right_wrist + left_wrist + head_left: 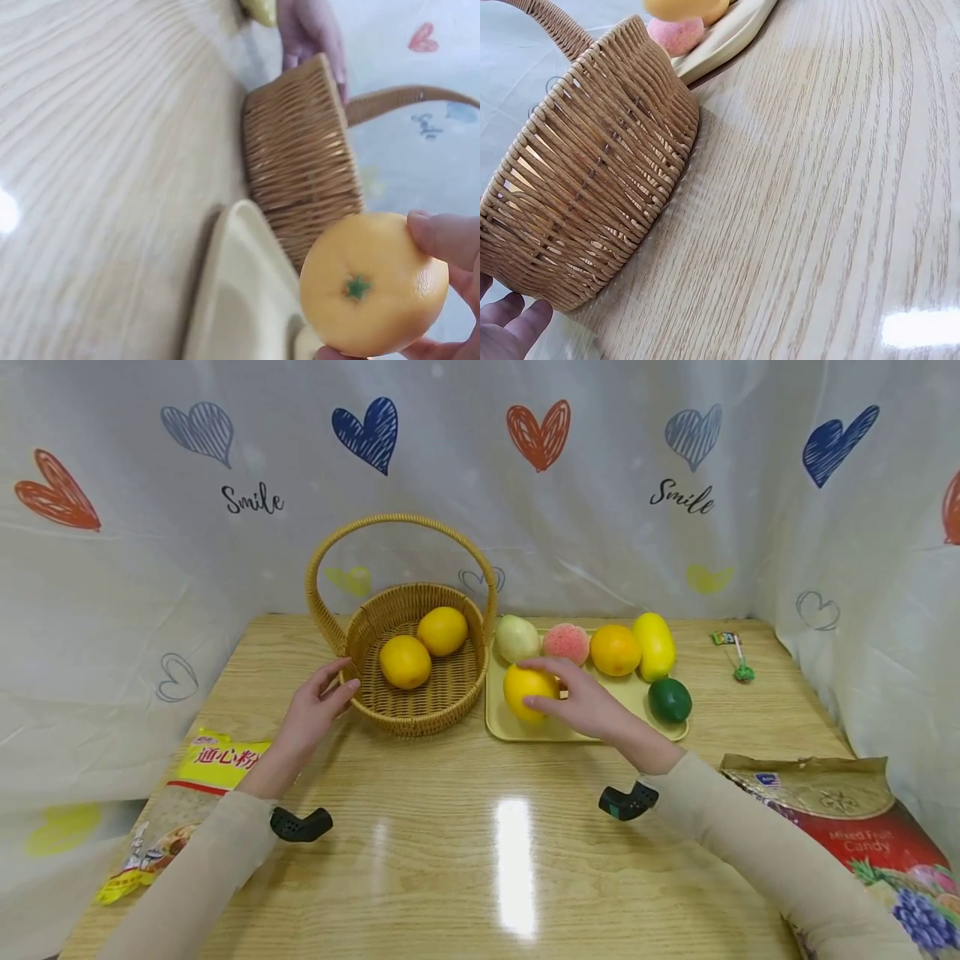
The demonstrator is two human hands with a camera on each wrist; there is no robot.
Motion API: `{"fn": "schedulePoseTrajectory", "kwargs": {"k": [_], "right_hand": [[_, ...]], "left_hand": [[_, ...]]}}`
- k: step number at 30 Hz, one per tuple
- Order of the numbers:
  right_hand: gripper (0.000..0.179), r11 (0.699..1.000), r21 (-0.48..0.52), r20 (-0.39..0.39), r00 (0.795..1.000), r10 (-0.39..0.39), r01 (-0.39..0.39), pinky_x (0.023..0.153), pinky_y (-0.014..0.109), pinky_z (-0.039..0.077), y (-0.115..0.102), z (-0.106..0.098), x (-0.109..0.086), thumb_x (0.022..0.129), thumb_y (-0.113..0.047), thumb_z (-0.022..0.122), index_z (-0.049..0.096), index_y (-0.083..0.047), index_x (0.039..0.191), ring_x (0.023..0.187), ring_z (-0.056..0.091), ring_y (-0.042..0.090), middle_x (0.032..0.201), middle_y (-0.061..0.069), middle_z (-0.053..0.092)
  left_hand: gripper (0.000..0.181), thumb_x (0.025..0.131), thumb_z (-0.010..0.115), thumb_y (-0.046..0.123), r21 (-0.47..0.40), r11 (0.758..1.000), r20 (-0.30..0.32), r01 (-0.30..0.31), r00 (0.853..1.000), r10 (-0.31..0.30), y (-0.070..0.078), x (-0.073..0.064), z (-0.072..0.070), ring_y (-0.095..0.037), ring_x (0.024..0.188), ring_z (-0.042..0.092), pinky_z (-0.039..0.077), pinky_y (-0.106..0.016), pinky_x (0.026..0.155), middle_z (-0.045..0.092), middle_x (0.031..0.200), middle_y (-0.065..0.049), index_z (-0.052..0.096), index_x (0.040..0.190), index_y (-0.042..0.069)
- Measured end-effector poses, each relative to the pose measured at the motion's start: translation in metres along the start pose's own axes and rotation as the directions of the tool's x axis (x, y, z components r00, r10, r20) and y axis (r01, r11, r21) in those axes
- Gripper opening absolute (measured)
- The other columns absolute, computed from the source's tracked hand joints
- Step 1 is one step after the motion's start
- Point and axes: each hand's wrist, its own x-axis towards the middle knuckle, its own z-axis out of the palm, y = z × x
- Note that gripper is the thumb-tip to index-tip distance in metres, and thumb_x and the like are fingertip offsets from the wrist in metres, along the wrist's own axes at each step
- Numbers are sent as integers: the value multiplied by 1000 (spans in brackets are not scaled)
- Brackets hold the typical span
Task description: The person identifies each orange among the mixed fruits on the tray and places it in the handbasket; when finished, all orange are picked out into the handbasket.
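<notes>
My right hand (573, 693) grips an orange (375, 285) between thumb and fingers, above the pale yellow tray (502, 727). A small green star-shaped stem mark shows on the orange in the right wrist view. My left hand (315, 710) holds the left rim of a wicker basket (420, 722) near the foot of its tall handle. Only fingertips of that hand (514, 326) show in the left wrist view, against the basket's side. Two yellow-orange fruits (406, 662) that look like oranges lie inside the basket.
Along the tray are a pale green fruit (517, 639), a pink peach (566, 645), another orange (615, 650), a long yellow fruit (655, 646) and a dark green fruit (670, 700). A lollipop (742, 670), a pasta bag (180, 802) and a candy bag (847, 827) lie at the sides.
</notes>
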Motion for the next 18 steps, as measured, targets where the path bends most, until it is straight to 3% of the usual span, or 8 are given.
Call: {"fn": "schedulePoseTrajectory", "kwargs": {"k": [6,10,15,18], "right_hand": [[53,999,31,-6,1000,-30,30,102,46,45,-23,-11,14,94,-31,68,52,-19,142,121,50,23,141,1,50],[55,997,81,22,1000,-11,10,96,42,51,-35,-12,25,93,-39,68,50,-26,144,115,56,25,145,-4,47],[58,976,206,93,995,47,-66,91,41,55,-50,-11,40,91,-45,68,47,-34,144,109,62,25,150,-9,39],[61,964,250,128,990,63,-94,91,43,55,-58,-8,51,90,-45,69,47,-33,145,109,61,24,149,-5,38]], "left_hand": [[66,100,55,37,-10,1000,6,3,1000,-3,1,-1,0,-29,144,26,42,-35,106,14,162,-9,28,155,11],[66,101,55,36,-18,1000,7,8,1000,-8,1,-1,0,-29,144,25,40,-41,108,13,162,-8,27,155,12],[67,100,55,38,-9,1000,9,9,1000,-9,1,0,-1,-30,145,24,41,-36,107,13,162,-9,27,155,12],[68,100,55,40,0,1000,10,6,1000,-6,1,0,-1,-31,145,23,42,-34,106,13,163,-9,27,155,11]]}}
